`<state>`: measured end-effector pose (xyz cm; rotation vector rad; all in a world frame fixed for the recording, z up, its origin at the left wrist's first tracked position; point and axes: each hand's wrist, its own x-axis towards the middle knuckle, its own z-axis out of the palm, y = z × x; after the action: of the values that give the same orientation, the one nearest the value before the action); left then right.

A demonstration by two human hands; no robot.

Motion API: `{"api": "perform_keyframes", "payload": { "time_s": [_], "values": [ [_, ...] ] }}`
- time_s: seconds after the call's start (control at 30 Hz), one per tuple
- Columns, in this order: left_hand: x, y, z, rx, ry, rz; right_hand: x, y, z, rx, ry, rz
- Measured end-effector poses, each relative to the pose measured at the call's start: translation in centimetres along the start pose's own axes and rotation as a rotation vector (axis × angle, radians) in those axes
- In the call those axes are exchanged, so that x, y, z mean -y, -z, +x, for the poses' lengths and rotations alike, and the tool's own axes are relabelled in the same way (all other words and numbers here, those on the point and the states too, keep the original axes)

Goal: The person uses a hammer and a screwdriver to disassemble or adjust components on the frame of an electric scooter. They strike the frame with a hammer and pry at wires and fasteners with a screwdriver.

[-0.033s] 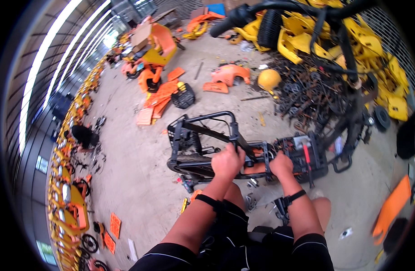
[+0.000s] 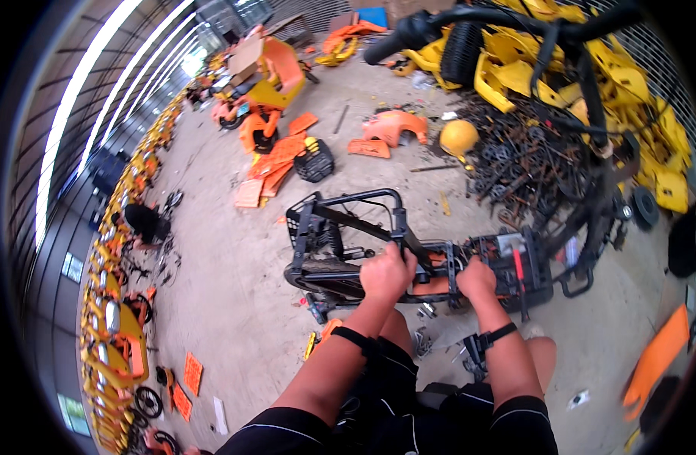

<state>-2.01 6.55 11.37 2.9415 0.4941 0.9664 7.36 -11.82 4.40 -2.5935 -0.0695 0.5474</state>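
Note:
A stripped black scooter frame with its rear wheel and handlebar stands in front of me. My left hand is closed around its upright tube at the middle. Further right, my right hand is closed low over the floor section; what its fingers grip is hidden. Just right of that hand, a tool with a red and black handle lies across the black battery tray. Orange plastic shows inside the frame between my hands.
Rusty metal parts are heaped beyond the frame, beside a yellow helmet-like shell and yellow panels. Orange panels lie at far left. A crouching person is beside a row of yellow scooters.
The whole view has shifted slightly, so the scene sits a little further right and lower. Both hands keep the same places on the frame.

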Motion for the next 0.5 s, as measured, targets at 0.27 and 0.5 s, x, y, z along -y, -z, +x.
{"api": "perform_keyframes", "payload": {
  "time_s": [0.27, 0.5],
  "values": [
    [-0.1, 0.0, 0.0, -0.038, 0.017, 0.0, -1.3, 3.0, 1.7, 0.005, 0.077, -0.071],
    [-0.5, -0.6, 0.1, -0.111, -0.015, 0.032, -2.8, 3.7, 3.9, 0.08, 0.19, -0.146]
  ]
}}
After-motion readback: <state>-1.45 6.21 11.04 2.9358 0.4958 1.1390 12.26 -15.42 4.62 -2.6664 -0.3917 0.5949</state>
